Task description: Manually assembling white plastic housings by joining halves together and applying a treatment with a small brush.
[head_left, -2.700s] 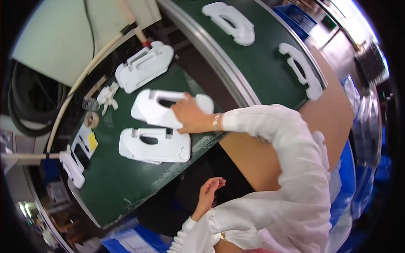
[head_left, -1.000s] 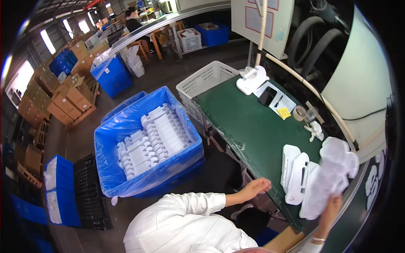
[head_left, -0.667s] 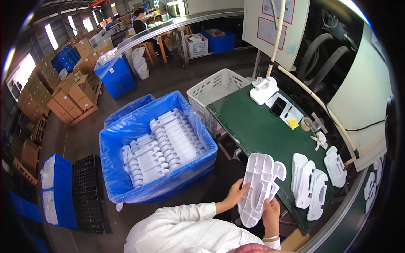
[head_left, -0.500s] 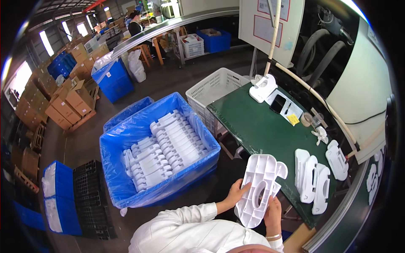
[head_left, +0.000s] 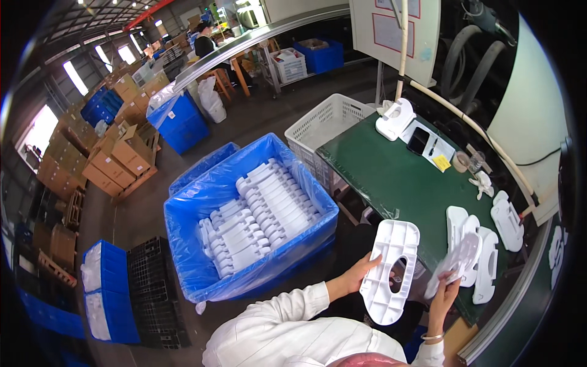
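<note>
Since half a second ago, one stacked part has split into two, one per hand.
Left hand grips ribbed moulding; right hand grips second moulding at the surface's near edge; bin part-filled, several mouldings left on the surface.

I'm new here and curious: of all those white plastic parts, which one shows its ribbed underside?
The white part in the left hand, with an oval slot; its ribbed, hollow side faces up.

Green table: white moulded parts, phone, tape roll.

White long sleeves cover both arms; a thin bracelet circles the right wrist
</note>
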Action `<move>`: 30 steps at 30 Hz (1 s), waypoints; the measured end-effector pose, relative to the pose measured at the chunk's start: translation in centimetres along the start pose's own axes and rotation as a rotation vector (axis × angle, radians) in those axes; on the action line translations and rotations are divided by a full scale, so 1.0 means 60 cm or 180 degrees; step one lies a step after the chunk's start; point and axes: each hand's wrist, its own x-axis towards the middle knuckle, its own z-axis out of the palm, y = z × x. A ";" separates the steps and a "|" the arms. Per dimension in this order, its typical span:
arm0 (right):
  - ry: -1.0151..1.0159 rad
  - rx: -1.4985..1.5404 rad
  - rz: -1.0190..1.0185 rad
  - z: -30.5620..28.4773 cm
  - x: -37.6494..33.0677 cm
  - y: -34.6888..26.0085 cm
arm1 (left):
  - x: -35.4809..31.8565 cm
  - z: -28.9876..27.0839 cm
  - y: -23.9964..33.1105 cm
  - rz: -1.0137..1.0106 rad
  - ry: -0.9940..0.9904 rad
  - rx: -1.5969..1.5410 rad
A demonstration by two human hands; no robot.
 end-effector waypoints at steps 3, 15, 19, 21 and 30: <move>-0.0251 0.0810 0.0764 0.028 0.005 -0.058 | 0.004 -0.018 0.009 -0.0234 -0.0236 -0.0127; -0.1650 -0.1370 -0.1551 0.040 0.024 -0.033 | -0.002 -0.010 -0.032 -0.0732 0.0013 -0.0697; -0.1204 -0.1792 -0.1438 0.029 0.020 -0.011 | 0.018 -0.001 -0.034 -0.0364 0.0231 -0.0221; -0.0681 -0.2054 -0.1159 0.017 0.025 -0.014 | 0.027 0.012 -0.026 -0.0137 0.0423 0.0091; -0.0628 -0.0410 0.0203 0.088 -0.026 -0.009 | 0.050 0.038 -0.057 0.0957 0.0853 0.1920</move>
